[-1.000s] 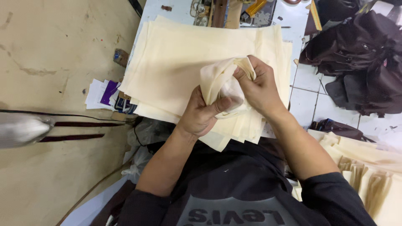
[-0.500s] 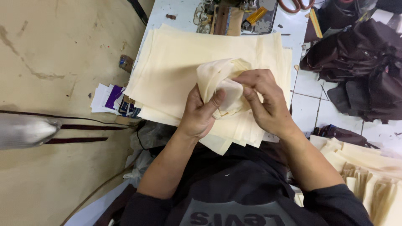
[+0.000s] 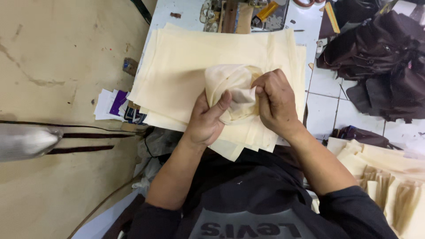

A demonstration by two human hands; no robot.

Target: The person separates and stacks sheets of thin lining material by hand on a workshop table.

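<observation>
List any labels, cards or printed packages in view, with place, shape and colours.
Small printed cards: fanned loosely at the left edge of the cream fabric stack, rectangular, white, purple and dark blue.
Printed lettering on the person's shirt: bottom centre, dark on grey.
No screens or signs.

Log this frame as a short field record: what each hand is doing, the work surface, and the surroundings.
left hand: left hand grips the bunched cream fabric piece, thumb across it
right hand: right hand pinches the same piece from the other side
beneath: flat stack of cream fabric sheets
right side: pile of dark brown garments on the white tiled floor
lower right: more folded cream pieces
top: sewing machine, partly visible
</observation>
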